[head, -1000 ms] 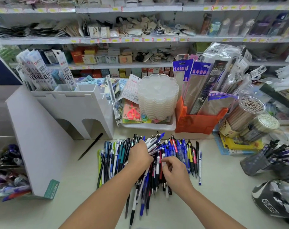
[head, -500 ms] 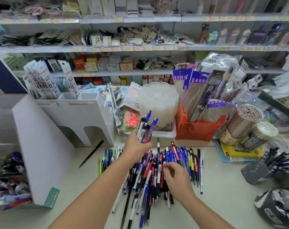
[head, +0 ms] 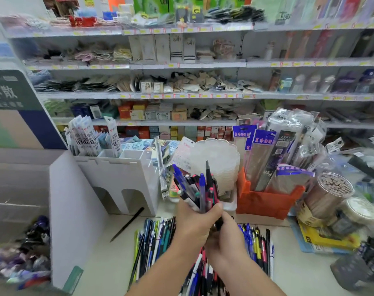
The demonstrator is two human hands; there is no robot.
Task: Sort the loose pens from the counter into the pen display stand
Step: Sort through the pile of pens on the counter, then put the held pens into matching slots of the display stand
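The step in hand is the gathering: a bunch of pens is lifted above the counter and not yet placed in any stand. The left hand grips this bunch with its fingers curled round the lower part of the barrels, so that the pens stand nearly upright and fan out a little at the top — blue, black and pink ones are mixed. The right hand is just below and to the right of the left, touching it; its fingers seem to close on the lower ends of the same bunch, probably to square them, but how exactly they lie is hidden behind the left hand.

The rest of the loose pens lie in a flat heap on the counter under both forearms, and one black pen lies apart on the left. So most of the sorting, in my judgement, is not done.

The white stand with open compartments is to the upper left of the hands, near but not touching; some of its slots hold refill packs, others look free. I take it to be the pen display stand. The next move calls for carrying the bunch to the left and up, then lowering it straight into a free slot — and for a firm grip, because the pens are loose against each other and one could slip out.
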